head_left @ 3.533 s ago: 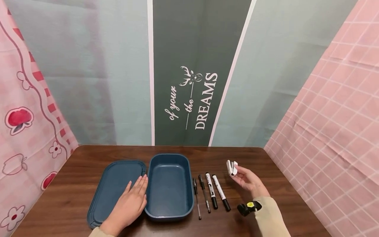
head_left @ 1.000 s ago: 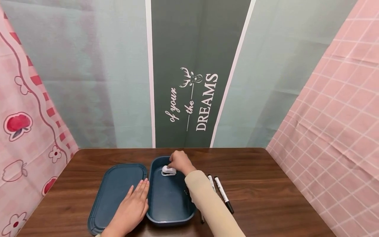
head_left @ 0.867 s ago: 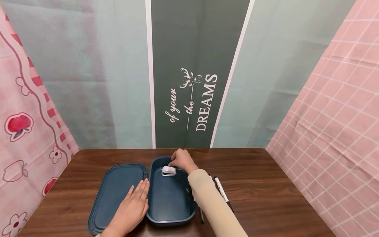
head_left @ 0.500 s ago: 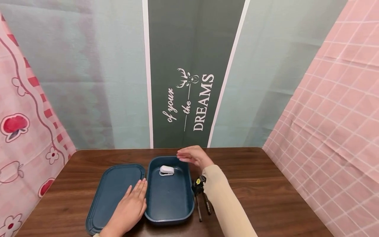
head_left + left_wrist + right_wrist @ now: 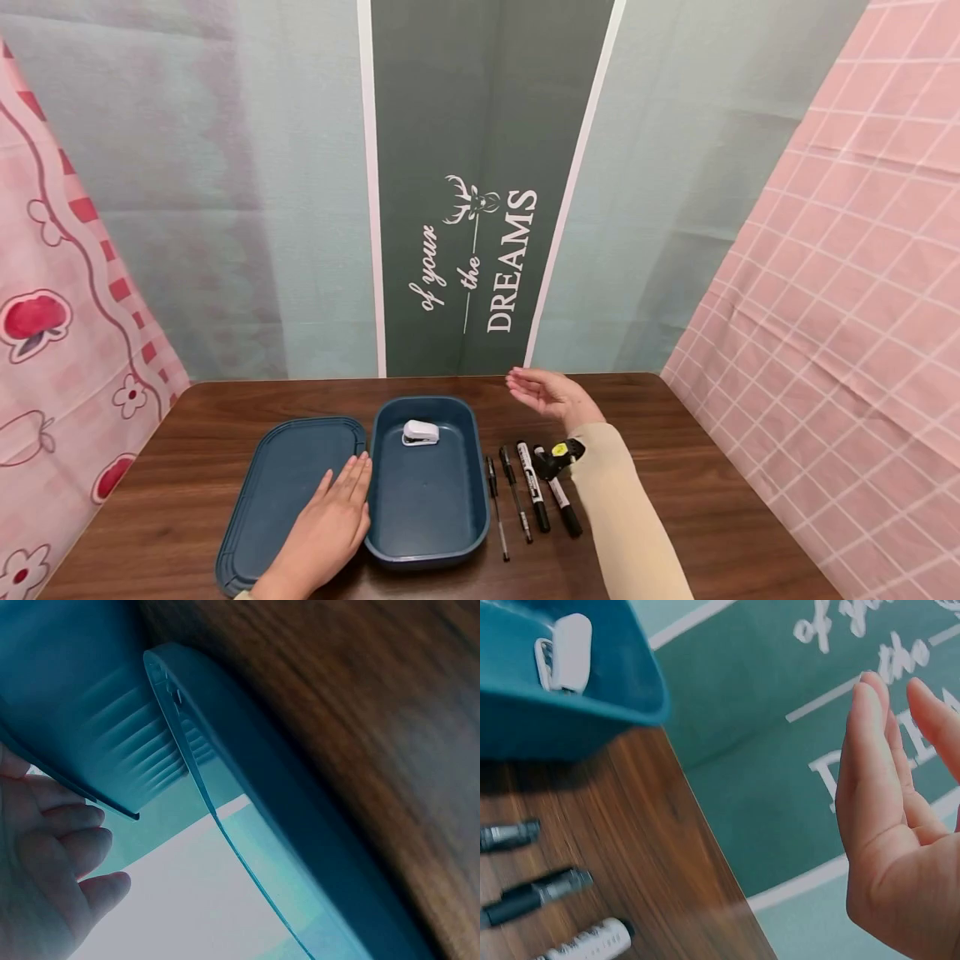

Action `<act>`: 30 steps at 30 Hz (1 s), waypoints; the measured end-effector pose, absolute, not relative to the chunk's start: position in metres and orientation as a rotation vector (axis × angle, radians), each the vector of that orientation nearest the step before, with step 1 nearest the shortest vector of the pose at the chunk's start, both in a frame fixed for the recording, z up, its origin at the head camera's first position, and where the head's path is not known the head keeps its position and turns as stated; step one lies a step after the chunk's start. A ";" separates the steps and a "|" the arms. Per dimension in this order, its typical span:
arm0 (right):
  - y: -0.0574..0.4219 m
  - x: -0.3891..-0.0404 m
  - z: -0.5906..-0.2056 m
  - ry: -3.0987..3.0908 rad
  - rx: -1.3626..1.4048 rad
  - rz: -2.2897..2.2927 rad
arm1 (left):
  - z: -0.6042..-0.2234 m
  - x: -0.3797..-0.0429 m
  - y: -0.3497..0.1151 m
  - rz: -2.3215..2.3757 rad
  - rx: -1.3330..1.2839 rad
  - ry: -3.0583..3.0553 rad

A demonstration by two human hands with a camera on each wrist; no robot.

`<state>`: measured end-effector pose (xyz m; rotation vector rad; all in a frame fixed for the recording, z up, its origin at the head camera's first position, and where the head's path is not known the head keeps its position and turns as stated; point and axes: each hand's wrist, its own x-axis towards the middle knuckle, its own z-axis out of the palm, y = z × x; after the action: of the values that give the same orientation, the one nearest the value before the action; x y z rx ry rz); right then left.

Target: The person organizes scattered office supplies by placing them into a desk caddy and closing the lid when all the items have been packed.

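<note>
A small white stapler lies near the far end inside the open blue box; the right wrist view shows the stapler too. My left hand lies with straight fingers over the right edge of the blue lid, its fingertips beside the box's left wall. Holding nothing, my right hand is in the air past the box's far right corner, fingers extended, as the right wrist view of this hand confirms.
Right of the box, two slim pens, one a black pen, lie beside two white markers, one a marker with a black cap. The second marker is partly behind the wrist camera. Curtains stand behind the wooden table.
My right hand carried the stapler from the table's right side into the box and let it go. It has since drawn back to the right. The left hand has stayed on the lid.
</note>
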<state>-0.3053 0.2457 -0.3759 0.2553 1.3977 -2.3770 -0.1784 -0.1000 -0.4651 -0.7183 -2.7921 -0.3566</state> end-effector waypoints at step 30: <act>0.322 -0.259 -0.407 2.327 0.147 -1.800 | -0.466 -0.179 -0.100 -0.405 -0.719 -2.784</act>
<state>-0.2594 0.3219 -0.4068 0.1467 2.3273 -1.7995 -0.1787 -0.1003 -0.4655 -0.7187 -2.7837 -0.4054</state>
